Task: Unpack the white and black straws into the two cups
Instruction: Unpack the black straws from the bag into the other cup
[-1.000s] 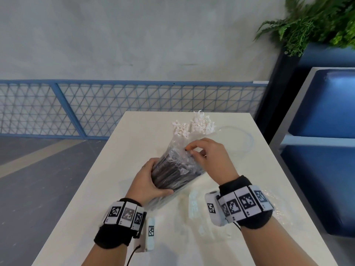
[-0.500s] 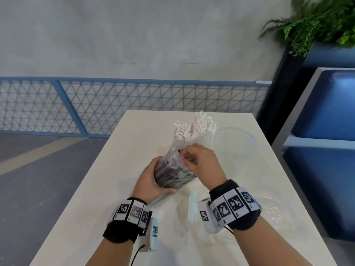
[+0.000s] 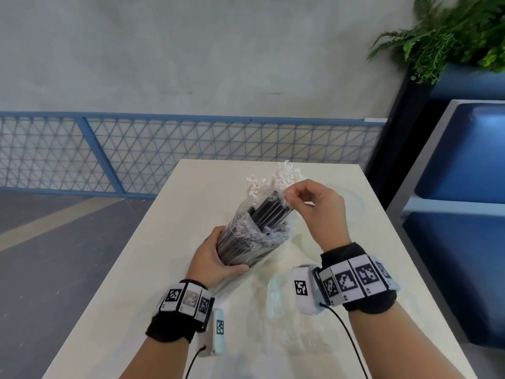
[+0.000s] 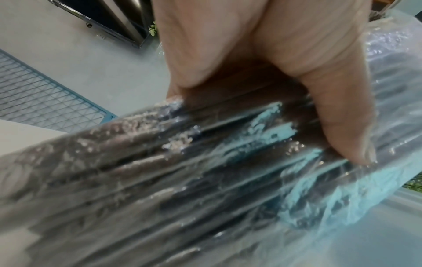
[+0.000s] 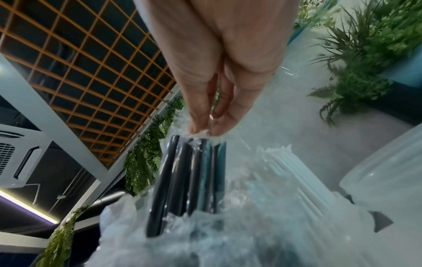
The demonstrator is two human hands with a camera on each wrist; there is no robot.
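Observation:
On the white table, my left hand grips the lower part of a clear plastic bag full of black straws, tilted up and away. My right hand pinches the tips of a few black straws that stick out of the bag's mouth. The right wrist view shows the right hand's pinch on the thin wrapping at the black straws' tips. White straws stand behind the bag; their cup is hidden. A clear cup stands to their right. The left wrist view shows my left hand curled round the bag.
Crumpled clear plastic lies on the table near my right wrist. A blue mesh railing runs behind the table's far edge. A blue bench and a potted fern stand to the right.
My right hand has risen from the bag's mouth and drawn a few black straws partly out. The left hand keeps its grip, with the bag now more upright.

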